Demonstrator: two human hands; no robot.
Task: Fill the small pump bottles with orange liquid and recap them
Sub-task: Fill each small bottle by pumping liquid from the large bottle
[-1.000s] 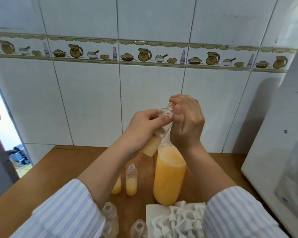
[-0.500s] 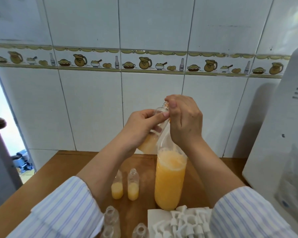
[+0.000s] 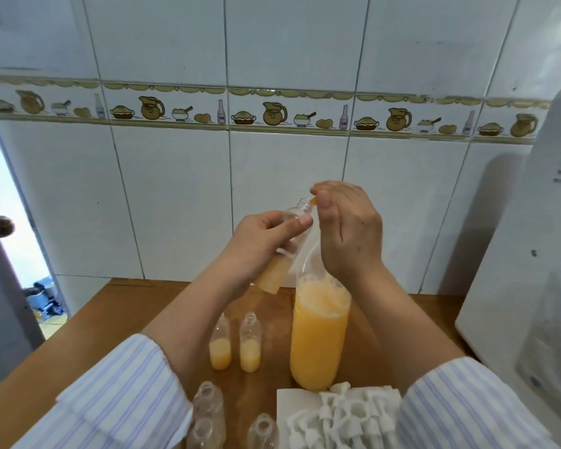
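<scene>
**A:** Start at the fingertips. The right hand (image 3: 345,228) has thumb and forefinger pinched together on a small orange tip (image 3: 313,200), held right against the open mouth of the small bottle (image 3: 284,247).

**B:** And the left hand (image 3: 263,244) is wrapped round that small bottle's middle, thumb laid along its shoulder. The bottle is tilted, neck up and to the right, with orange liquid sitting in its lower end.

**A:** Both hands are raised above the wooden table (image 3: 88,338). Just below them stands the large bottle (image 3: 318,335), upright and mostly full of orange liquid, foamy on top.

**B:** Left of it, two part-filled bottles (image 3: 250,346) stand side by side, uncapped, orange in their lower portions.

**A:** Nearer the camera, clear empty bottles (image 3: 209,406) cluster at the bottom edge, beside a white paper (image 3: 289,400) piled with white pump caps (image 3: 344,416).

**B:** Striped sleeves (image 3: 120,396) frame both forearms. White tiled wall (image 3: 175,196) behind, a white appliance (image 3: 531,270) on the right.
</scene>
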